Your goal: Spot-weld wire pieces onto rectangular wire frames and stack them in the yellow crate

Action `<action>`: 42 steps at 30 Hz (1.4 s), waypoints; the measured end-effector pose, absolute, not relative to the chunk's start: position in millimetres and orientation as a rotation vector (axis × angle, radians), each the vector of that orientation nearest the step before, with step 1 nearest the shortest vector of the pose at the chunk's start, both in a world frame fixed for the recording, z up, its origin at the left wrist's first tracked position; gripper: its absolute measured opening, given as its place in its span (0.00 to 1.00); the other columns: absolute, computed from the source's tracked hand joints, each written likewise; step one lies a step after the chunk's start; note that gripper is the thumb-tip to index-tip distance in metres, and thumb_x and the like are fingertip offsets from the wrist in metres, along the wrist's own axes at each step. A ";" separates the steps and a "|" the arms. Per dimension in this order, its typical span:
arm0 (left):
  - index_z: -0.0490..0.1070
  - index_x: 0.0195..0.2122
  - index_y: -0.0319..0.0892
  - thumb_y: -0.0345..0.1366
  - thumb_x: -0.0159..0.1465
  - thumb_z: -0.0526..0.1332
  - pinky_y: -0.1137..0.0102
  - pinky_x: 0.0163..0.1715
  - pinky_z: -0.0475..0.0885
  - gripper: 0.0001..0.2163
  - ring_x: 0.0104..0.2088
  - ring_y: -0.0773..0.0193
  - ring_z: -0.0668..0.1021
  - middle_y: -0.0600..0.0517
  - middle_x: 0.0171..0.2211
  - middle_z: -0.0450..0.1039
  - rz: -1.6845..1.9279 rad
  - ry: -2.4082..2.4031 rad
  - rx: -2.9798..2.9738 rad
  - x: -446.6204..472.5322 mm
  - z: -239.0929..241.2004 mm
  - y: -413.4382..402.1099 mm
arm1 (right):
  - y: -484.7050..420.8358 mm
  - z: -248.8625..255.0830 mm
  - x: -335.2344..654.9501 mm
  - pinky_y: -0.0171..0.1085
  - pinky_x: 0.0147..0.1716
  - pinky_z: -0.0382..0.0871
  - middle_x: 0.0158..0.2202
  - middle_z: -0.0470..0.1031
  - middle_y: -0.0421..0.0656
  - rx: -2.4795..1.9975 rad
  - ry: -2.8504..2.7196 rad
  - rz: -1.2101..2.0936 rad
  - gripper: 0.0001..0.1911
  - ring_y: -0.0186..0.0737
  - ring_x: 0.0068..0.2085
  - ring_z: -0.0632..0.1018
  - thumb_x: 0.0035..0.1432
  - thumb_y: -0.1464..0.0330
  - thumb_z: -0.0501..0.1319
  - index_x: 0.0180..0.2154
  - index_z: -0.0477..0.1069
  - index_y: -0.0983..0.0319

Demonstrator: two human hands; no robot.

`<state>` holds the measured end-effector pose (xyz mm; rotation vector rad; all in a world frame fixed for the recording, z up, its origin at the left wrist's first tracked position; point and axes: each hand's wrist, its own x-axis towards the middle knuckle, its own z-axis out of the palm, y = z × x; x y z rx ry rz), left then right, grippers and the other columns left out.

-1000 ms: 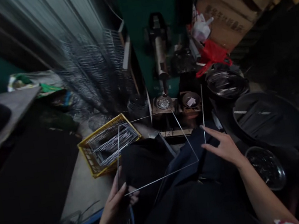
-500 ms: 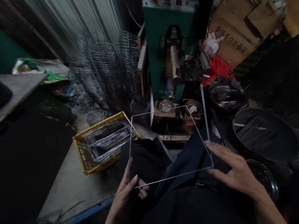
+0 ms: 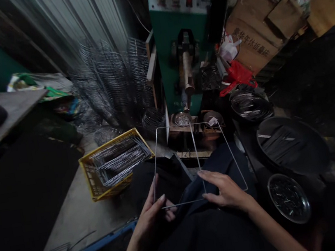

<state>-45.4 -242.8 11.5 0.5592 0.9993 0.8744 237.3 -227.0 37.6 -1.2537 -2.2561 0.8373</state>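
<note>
While left hand [image 3: 155, 214] pinches wire frame [image 3: 235, 161] corner, right hand [image 3: 226, 190] grips straight wire [image 3: 194, 146] across frame's middle.

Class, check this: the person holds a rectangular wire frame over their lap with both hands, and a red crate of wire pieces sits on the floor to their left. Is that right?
Not quite. The crate is yellow, not red, as the head view shows. The rest holds: the left hand and right hand hold the rectangular wire frame over the lap, and the crate of wire pieces sits on the floor to their left.
</note>
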 end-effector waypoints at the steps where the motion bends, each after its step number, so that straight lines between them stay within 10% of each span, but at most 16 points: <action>1: 0.27 0.70 0.48 0.42 0.62 0.65 0.72 0.19 0.69 0.48 0.20 0.59 0.77 0.48 0.25 0.77 0.862 0.993 0.571 -43.1 10.2 -241.8 | -225.5 37.8 233.3 0.46 0.61 0.64 0.62 0.66 0.47 -1.185 -2.249 0.890 0.36 0.46 0.62 0.67 0.56 0.64 0.65 0.65 0.59 0.58; 42: 0.26 0.69 0.53 0.39 0.67 0.58 0.72 0.20 0.68 0.41 0.20 0.61 0.76 0.47 0.26 0.77 0.954 0.874 0.636 -26.6 16.4 -224.4 | -210.4 42.3 246.5 0.39 0.62 0.62 0.63 0.65 0.43 -1.369 -2.294 0.901 0.43 0.43 0.62 0.68 0.50 0.72 0.71 0.65 0.58 0.56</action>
